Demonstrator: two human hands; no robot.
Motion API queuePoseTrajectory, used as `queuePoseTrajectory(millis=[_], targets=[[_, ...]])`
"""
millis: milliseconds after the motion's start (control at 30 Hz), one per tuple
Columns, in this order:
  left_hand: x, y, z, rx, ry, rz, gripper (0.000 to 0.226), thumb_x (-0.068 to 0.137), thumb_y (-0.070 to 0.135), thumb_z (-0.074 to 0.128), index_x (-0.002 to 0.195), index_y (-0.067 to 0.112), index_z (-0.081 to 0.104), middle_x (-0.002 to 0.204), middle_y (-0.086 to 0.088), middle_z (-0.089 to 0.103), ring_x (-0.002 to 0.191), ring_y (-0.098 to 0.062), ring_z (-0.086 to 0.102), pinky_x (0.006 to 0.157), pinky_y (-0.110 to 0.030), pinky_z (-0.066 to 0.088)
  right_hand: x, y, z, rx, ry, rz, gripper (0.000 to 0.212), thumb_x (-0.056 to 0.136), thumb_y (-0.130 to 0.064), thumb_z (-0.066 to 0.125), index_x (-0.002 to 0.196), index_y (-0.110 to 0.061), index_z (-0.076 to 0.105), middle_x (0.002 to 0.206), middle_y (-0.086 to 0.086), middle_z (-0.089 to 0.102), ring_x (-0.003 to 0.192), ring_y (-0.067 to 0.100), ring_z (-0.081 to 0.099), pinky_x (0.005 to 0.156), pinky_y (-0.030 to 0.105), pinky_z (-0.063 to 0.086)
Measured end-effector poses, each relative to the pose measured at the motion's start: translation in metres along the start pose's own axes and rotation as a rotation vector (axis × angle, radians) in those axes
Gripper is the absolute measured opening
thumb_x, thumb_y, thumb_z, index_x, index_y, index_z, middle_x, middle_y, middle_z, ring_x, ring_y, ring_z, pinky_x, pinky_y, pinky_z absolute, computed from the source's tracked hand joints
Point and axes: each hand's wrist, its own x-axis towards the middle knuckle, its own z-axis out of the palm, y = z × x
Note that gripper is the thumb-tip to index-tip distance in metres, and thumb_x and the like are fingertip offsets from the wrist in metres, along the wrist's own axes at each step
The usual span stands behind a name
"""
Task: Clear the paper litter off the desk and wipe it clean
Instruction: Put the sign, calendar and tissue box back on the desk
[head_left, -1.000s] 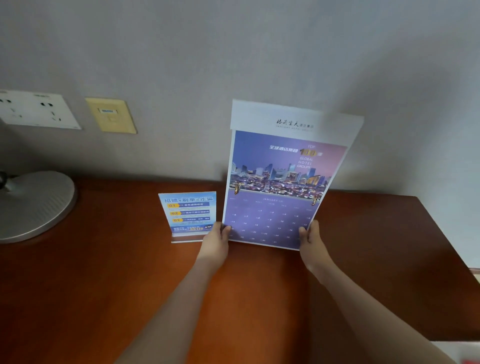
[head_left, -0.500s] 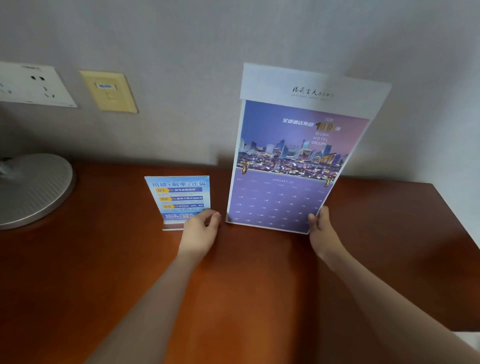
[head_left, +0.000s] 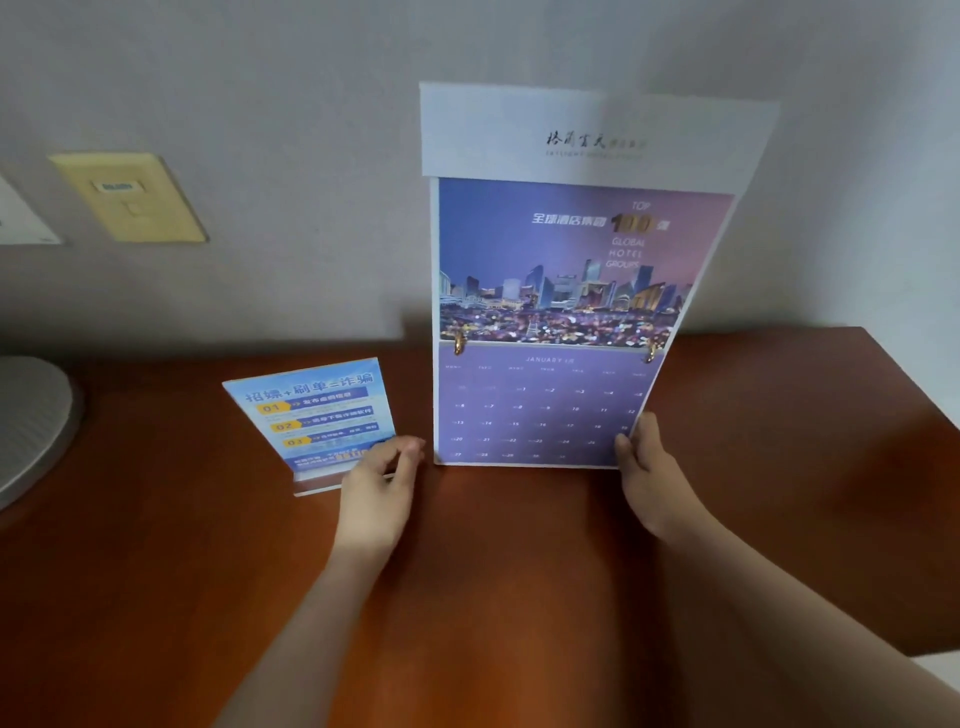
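Note:
A tall purple calendar (head_left: 561, 291) with a white header stands upright on the reddish-brown desk (head_left: 493, 571), leaning against the wall. My right hand (head_left: 649, 473) grips its lower right corner, thumb on the front. A small blue sign in a clear acrylic stand (head_left: 317, 415) sits just left of the calendar. My left hand (head_left: 379, 488) holds the sign's lower right corner, fingers curled at its edge. No paper litter or cloth shows in the head view.
A round grey lamp base (head_left: 31, 426) sits at the desk's left edge. On the wall are a yellowish switch plate (head_left: 130, 197) and a white socket panel (head_left: 21, 218). The desk's right edge (head_left: 904, 374) runs diagonally at the right.
My left hand has left the calendar's lower left corner and moved left to the blue sign. The right hand stays on the calendar. The camera has moved closer.

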Motion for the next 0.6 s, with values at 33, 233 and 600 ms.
queuePoseTrajectory(millis=[33,233,600], targets=[[0.000,-0.001,0.000,0.016,-0.003,0.020,0.021,0.093,0.015,0.055,0.083,0.028,0.067,0.084,0.020,0.062,0.083,0.011,0.055,0.073,0.000,0.036,0.000,0.000,0.000,0.002,0.000,-0.004,0.014,0.101,-0.020,0.035,0.109,-0.008,0.038,0.102,0.002,0.060,0.090,0.021,0.056,0.075,0.025,0.033],[-0.003,-0.005,0.000,0.088,-0.048,0.107,0.018,0.092,0.016,0.057,0.102,0.018,0.073,0.090,0.022,0.057,0.088,0.024,0.049,0.073,0.008,0.030,0.001,0.005,0.001,-0.021,0.018,-0.002,0.013,0.101,-0.021,0.035,0.108,-0.010,0.038,0.099,0.001,0.060,0.085,0.020,0.054,0.073,0.026,0.032],[-0.015,-0.004,-0.011,0.129,0.025,0.203,0.020,0.091,0.014,0.058,0.105,0.015,0.071,0.095,0.026,0.058,0.093,0.025,0.049,0.078,0.009,0.029,-0.005,0.008,0.003,0.012,0.158,-0.056,0.037,0.100,-0.014,0.039,0.135,-0.023,0.043,0.119,-0.015,0.053,0.107,0.007,0.048,0.077,0.011,0.029]])
